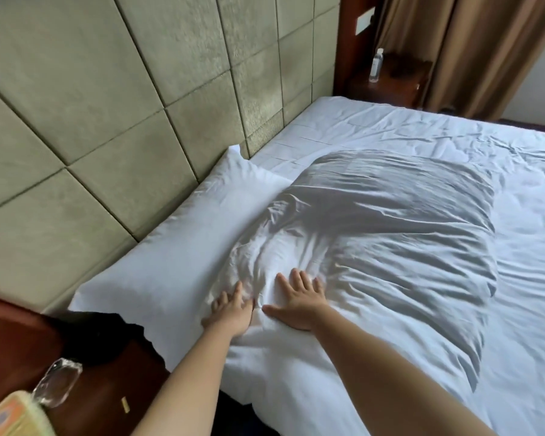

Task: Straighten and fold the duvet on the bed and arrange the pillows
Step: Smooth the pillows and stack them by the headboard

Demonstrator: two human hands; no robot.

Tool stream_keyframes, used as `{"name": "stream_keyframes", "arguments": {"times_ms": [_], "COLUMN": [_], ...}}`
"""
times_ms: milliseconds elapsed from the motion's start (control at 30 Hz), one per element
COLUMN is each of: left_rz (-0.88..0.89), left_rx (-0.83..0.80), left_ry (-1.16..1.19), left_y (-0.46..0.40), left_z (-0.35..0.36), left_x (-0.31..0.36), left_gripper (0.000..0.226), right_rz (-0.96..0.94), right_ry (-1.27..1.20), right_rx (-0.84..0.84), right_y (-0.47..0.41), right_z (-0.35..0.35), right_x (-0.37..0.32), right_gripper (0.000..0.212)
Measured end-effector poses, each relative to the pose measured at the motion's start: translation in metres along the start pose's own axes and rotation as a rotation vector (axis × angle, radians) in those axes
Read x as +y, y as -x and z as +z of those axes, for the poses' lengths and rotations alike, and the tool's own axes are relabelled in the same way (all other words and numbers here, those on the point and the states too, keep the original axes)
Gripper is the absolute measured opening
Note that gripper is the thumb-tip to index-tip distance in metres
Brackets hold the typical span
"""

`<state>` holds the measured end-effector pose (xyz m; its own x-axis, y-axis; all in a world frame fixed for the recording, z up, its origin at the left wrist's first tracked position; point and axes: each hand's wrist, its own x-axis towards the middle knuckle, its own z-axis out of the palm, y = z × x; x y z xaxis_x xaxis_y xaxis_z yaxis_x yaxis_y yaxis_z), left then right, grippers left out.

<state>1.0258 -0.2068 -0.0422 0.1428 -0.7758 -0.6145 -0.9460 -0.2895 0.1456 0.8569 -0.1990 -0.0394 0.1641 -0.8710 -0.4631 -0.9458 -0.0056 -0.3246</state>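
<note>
I see the white bed (pixel 453 127) against a padded square-panelled headboard (pixel 107 105). A crumpled pillow (pixel 375 231) lies on it, overlapping a smoother pillow (pixel 170 247) that rests along the headboard. My right hand (pixel 296 303) and left hand (pixel 230 313) press flat on the crumpled one, fingers spread, gripping nothing. No writing is legible.

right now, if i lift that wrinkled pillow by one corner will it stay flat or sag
Probably sag: the wrinkled pillow dents under the left hand and right hand. Its loose, creased cover may slide. It looks light.
</note>
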Motion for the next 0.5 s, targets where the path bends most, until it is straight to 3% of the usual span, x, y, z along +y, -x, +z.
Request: {"name": "stream_keyframes", "arguments": {"times_ms": [200,500], "left_rz": [0.119,0.184], "left_rx": [0.022,0.198], "left_ry": [0.024,-0.012], "left_y": [0.013,0.000], "left_z": [-0.035,-0.103], "left_x": [0.004,0.003], "left_gripper": [0.058,0.049], "right_rz": [-0.025,-0.106], "right_ry": [0.041,0.072], "right_rx": [-0.011,0.137], "right_y": [0.007,-0.022], "right_z": [-0.024,-0.081], "right_x": [-0.009,-0.026], "right_gripper": [0.080,0.074]}}
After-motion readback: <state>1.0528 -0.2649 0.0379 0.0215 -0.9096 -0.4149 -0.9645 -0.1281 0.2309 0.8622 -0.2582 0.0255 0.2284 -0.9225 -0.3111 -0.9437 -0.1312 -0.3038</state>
